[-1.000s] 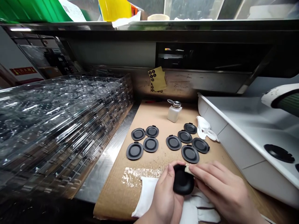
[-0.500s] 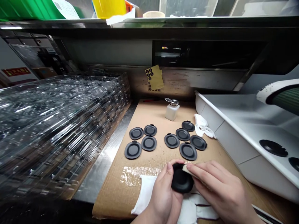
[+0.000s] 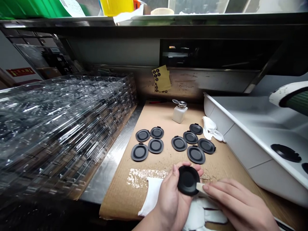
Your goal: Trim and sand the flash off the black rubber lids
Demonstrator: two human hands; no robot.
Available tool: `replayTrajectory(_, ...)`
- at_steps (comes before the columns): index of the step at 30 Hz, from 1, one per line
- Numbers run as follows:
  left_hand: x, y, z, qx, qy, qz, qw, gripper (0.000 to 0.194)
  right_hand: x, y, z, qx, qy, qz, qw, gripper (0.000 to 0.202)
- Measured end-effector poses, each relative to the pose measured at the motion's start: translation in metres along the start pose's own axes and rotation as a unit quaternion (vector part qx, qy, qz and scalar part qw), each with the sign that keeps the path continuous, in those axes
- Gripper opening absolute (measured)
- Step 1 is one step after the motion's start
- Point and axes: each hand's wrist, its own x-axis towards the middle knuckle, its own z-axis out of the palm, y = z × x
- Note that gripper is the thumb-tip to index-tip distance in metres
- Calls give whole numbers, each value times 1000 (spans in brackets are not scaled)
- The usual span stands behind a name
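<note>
My left hand holds a round black part in its palm, thumb on the near-left rim. From the right, my right hand pinches a small pale piece whose tip touches the part's right edge. Below both hands lie a white cloth and a white glove-like cloth. Farther back on the cardboard are several similar black parts in two groups, one on the left and one on the right.
A pump bottle stands behind the parts, with a crumpled white cloth to its right. Clear plastic trays are stacked at left. A white bin with black parts borders the right. A metal shelf crosses above.
The pale piece in my right hand has moved from the held part's upper right edge down to its lower right. The held part now faces the camera more fully.
</note>
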Motion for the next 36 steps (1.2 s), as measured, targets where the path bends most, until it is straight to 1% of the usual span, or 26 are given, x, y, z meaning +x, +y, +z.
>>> replayTrajectory(3,0,0,0,8,-5,4,1000,31,4,-8,8,15,4,5,1000,29)
replayTrajectory(7,1,0,0,12,-6,9,1000,29,13,-23,19,11,19,-31,999,30)
replayTrajectory(10,1,-1,-1,5,-8,9,1000,29,13,-20,15,-1,4,-43,999,31)
replayTrajectory(13,1,-3,-2,0,-8,11,1000,30,6,-12,4,-16,-13,-31,999,27)
replayTrajectory(15,1,-3,-2,4,-4,12,1000,32,6,-11,1,-21,-20,-28,999,26)
replayTrajectory(17,1,-2,-2,10,3,10,1000,36,11,-15,4,-8,-19,-40,999,27)
replayTrajectory(19,1,0,-2,8,-2,0,1000,43,23,-20,12,17,4,-48,999,28)
replayTrajectory(21,0,1,0,-4,-19,-5,1000,49,35,-24,22,35,32,-26,999,28)
replayTrajectory(23,-1,1,1,-18,-38,-4,999,53,44,-22,30,30,56,19,998,30)
replayTrajectory(25,-2,1,2,-25,-49,-4,999,53,49,-19,34,22,74,69,995,31)
replayTrajectory(27,-3,0,2,-26,-49,-6,998,52,49,-18,36,33,80,85,993,31)
replayTrajectory(29,-2,0,0,-24,-41,-5,999,52,46,-21,33,57,63,69,994,33)
replayTrajectory(32,-1,0,-1,-14,-27,-9,1000,52,35,-26,23,64,8,5,998,33)
replayTrajectory(34,0,0,-1,-3,-14,-9,1000,52,26,-24,13,47,-38,-27,998,31)
replayTrajectory(36,1,-1,-1,5,-5,-3,1000,52,18,-16,2,25,-65,-29,997,28)
